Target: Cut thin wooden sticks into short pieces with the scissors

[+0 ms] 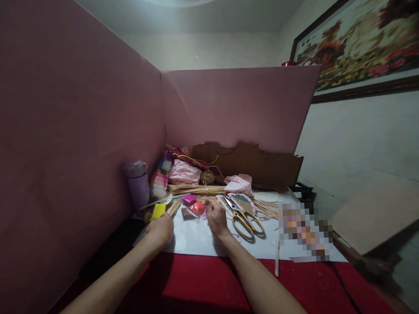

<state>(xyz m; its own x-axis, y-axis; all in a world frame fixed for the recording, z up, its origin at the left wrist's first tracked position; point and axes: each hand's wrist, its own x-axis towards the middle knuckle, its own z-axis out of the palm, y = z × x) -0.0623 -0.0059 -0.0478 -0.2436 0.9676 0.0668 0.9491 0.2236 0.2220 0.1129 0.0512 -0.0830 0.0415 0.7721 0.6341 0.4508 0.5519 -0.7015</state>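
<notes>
My left hand is closed around a small yellow piece at the left edge of a white sheet. My right hand rests on the sheet with its fingers curled toward a small orange-red packet; whether it grips anything I cannot make out. A pink piece lies just behind the packet. Gold-handled scissors lie right of my right hand. A bundle of thin wooden sticks stretches across behind both hands.
A purple cup stands at the left by the pink partition. Pink cloth, a ball of twine, coloured cords and brown cardboard crowd the back. A red cloth covers the table front. A white stick lies at the sheet's edge.
</notes>
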